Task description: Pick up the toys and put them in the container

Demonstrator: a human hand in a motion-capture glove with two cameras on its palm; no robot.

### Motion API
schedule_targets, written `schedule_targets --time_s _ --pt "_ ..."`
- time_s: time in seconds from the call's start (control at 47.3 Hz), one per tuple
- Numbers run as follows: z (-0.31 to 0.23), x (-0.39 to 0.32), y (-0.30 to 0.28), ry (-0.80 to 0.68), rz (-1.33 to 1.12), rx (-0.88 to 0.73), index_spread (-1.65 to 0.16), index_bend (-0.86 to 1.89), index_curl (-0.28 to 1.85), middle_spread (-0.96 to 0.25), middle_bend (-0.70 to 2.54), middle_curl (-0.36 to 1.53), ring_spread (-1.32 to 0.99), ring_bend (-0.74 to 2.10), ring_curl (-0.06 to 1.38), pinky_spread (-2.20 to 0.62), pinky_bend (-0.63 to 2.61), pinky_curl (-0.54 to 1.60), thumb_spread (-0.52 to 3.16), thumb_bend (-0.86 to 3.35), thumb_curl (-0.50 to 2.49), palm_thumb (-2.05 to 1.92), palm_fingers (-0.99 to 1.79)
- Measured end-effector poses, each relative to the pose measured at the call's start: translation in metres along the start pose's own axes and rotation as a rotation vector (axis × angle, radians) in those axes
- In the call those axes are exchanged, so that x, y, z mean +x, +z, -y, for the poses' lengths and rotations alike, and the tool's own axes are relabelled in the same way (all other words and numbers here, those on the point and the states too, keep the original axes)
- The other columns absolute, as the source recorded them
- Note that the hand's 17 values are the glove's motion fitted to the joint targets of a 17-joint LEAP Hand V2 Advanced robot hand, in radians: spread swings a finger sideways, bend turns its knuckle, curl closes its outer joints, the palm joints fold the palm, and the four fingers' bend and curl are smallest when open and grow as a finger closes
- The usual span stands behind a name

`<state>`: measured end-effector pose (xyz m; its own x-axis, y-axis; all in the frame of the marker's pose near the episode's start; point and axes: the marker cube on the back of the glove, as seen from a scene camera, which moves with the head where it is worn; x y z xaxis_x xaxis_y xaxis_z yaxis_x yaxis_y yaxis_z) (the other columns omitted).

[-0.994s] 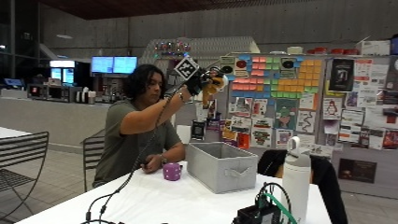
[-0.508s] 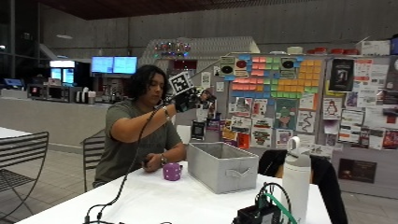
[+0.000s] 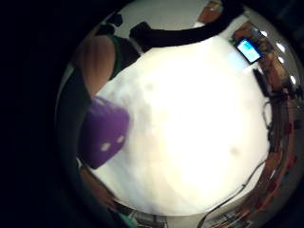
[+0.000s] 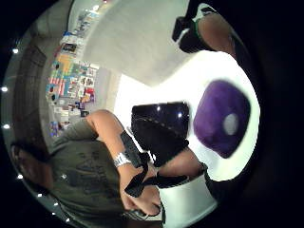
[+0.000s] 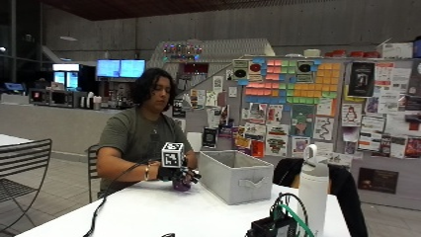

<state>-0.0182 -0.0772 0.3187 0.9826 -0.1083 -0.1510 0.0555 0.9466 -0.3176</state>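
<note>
Gloved right hand [image 5: 176, 174] is hovering over the purple toy [image 5: 181, 185], fingers hidden so can't tell; looks light and squishy, I'd grab its sides.

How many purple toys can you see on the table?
1: the purple toy sits on the white table, under the gloved right hand, beside the grey container. The container's inside is hidden.

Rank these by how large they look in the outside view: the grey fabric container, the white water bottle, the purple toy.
1. Grey fabric container.
2. White water bottle, though it stands nearer the camera, which enlarges it.
3. Purple toy, mostly hidden under the gloved right hand.
</note>
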Motion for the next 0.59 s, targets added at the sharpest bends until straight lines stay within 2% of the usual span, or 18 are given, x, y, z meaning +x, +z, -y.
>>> schedule_targets --time_s 0.042,0.127,0.19,0.233,0.36,0.465,0.529,0.592 --pt "-0.002 -0.005 0.009 0.024 0.095 0.029 -0.46 0.49 0.68 -0.23 0.16 0.45 -0.25 0.35 0.31 -0.05 0.76 0.35 1.12 -0.05 0.32 -0.05 0.17" --pt "-0.002 -0.001 0.016 0.029 0.149 0.198 -0.48 0.43 0.63 -0.23 0.15 0.42 -0.25 0.35 0.28 -0.04 0.83 0.35 1.2 0.01 0.32 0.03 0.26" --pt "-0.004 -0.003 0.02 0.027 0.139 0.301 -0.48 0.34 0.57 -0.26 0.23 0.43 -0.32 0.59 0.3 -0.17 0.85 0.31 1.3 0.11 0.35 0.19 0.79" --pt "-0.005 -0.002 0.02 0.017 0.108 0.351 -0.48 0.23 0.53 -0.28 0.26 0.44 -0.35 0.72 0.32 -0.25 0.86 0.3 1.33 0.14 0.37 0.25 0.99" --pt "-0.012 0.003 0.009 0.016 0.084 0.409 -0.44 0.16 0.58 -0.35 0.52 0.57 -0.38 1.05 0.48 -0.35 0.94 0.38 1.39 0.23 0.44 0.4 1.33" --pt "-0.027 0.003 -0.037 0.034 0.181 0.477 -0.44 0.23 0.65 -0.38 0.7 0.67 -0.39 1.22 0.57 -0.39 1.01 0.43 1.44 0.25 0.48 0.42 1.34" --pt "-0.04 -0.003 -0.095 0.022 0.181 0.585 -0.45 0.29 0.7 -0.39 0.79 0.72 -0.38 1.28 0.6 -0.41 1.05 0.46 1.44 0.25 0.5 0.42 1.33" --pt "-0.052 -0.025 -0.153 -0.052 0.1 0.717 -0.45 0.35 0.75 -0.4 0.86 0.77 -0.38 1.33 0.62 -0.42 1.08 0.48 1.44 0.25 0.53 0.43 1.29"
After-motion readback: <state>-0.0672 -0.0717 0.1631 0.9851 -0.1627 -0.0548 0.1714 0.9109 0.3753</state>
